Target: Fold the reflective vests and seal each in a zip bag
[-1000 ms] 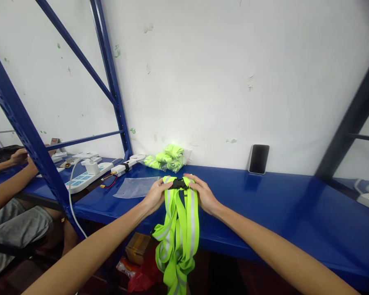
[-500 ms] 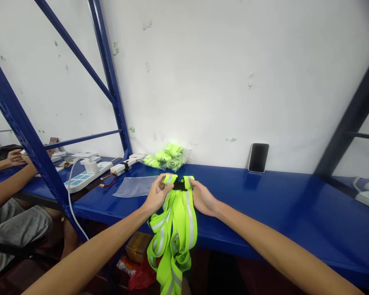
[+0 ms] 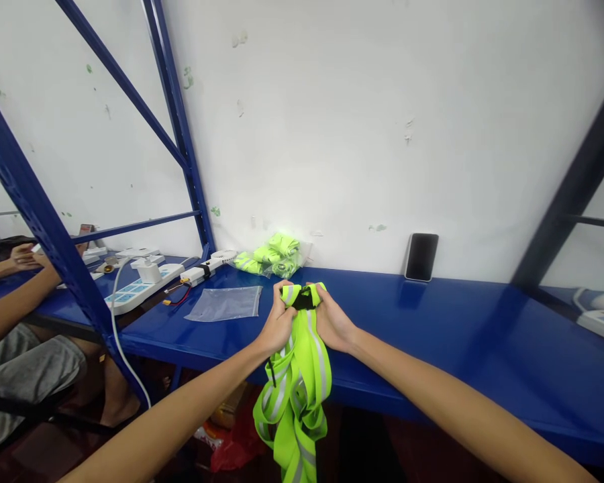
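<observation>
Both hands hold a bundle of neon yellow-green reflective straps (image 3: 292, 402) with silver stripes over the front edge of the blue table. My left hand (image 3: 278, 322) grips the strap on the left of a black buckle (image 3: 306, 298). On its right side, my right hand (image 3: 335, 318) pinches the strap, its fingers partly hidden behind it. Long loops hang down below the table edge. Left of my hands, a clear plastic bag (image 3: 224, 304) lies flat on the table.
Bagged neon straps (image 3: 276, 255) lie against the wall. A phone (image 3: 421, 257) leans there further right. A power strip (image 3: 143, 288), cables and a blue frame post (image 3: 45, 201) stand left, with another person's arms (image 3: 25, 295) beyond. Below are red plastic and a box.
Both hands and the top of the straps have shifted a little to the right. My left hand has moved closer to my right, uncovering the flat bag's right edge.
</observation>
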The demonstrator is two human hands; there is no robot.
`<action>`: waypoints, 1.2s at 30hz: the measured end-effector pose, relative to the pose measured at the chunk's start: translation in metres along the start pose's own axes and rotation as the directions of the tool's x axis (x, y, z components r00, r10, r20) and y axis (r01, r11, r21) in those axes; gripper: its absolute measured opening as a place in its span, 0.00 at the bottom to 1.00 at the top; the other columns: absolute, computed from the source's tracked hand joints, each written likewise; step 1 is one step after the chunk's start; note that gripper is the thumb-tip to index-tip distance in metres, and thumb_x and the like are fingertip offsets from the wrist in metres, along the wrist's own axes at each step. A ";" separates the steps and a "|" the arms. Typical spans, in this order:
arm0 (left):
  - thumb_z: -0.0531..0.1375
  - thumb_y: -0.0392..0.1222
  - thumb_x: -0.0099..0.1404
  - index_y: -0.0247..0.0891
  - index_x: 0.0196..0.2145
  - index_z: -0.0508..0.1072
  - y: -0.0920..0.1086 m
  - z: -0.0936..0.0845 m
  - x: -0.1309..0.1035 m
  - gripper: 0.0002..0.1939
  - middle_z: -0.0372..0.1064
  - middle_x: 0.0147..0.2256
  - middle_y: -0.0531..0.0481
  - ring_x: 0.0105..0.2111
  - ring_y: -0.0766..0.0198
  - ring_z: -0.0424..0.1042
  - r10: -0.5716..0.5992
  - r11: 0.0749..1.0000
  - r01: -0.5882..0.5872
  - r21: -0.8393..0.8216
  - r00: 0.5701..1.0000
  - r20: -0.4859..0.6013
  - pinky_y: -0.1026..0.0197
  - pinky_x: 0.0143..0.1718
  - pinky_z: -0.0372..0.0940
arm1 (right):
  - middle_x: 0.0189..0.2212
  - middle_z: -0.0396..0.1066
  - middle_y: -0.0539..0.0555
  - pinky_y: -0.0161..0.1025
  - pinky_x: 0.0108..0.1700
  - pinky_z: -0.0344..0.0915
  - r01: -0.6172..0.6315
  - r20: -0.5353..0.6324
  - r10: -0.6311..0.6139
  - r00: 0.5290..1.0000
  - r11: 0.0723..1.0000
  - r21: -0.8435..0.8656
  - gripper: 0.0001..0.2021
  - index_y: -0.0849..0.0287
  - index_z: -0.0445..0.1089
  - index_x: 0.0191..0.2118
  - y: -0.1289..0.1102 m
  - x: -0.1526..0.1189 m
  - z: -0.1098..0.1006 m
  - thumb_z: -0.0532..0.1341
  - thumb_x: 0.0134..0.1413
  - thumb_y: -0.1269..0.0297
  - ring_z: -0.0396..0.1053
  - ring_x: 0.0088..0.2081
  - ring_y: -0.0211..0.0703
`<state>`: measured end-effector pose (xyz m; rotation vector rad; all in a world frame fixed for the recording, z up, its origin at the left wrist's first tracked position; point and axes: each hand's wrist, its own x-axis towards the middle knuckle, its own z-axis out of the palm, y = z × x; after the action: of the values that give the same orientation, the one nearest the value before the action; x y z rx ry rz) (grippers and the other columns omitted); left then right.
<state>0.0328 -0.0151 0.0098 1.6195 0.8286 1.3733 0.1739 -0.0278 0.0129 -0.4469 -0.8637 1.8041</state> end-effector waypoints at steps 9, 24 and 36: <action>0.62 0.35 0.53 0.40 0.35 0.62 0.001 -0.010 0.013 0.13 0.61 0.32 0.55 0.34 0.66 0.64 0.041 0.997 -0.038 -0.065 0.998 0.055 0.65 0.39 0.58 | 0.44 0.73 0.54 0.52 0.50 0.64 -0.075 0.023 0.074 0.997 0.997 0.029 0.21 0.51 0.60 0.52 -0.014 -0.001 -0.002 0.54 0.57 0.46 0.72 0.44 0.50; 0.56 0.29 0.43 0.39 0.39 0.72 -0.002 -0.024 0.017 0.23 0.64 0.51 0.49 0.47 0.55 0.67 -0.109 0.968 0.158 -0.193 0.964 0.244 0.57 0.48 0.60 | 0.32 0.76 0.57 0.44 0.46 0.70 -0.077 -0.046 0.070 0.996 0.985 -0.155 0.12 0.66 0.70 0.39 -0.018 0.004 -0.017 0.61 0.45 0.73 0.75 0.34 0.46; 0.57 0.39 0.58 0.36 0.59 0.58 0.013 -0.013 0.020 0.31 0.73 0.44 0.45 0.41 0.55 0.74 -0.403 0.718 0.414 -0.559 0.903 0.151 0.56 0.43 0.67 | 0.35 0.74 0.49 0.42 0.42 0.71 0.242 -0.109 -0.268 0.957 0.948 -0.209 0.32 0.52 0.59 0.50 -0.012 0.010 -0.015 0.69 0.35 0.73 0.74 0.35 0.43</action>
<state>0.0237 -0.0009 0.0303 0.8966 0.6178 1.1317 0.1875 -0.0112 0.0126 -0.5496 -0.9587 1.4415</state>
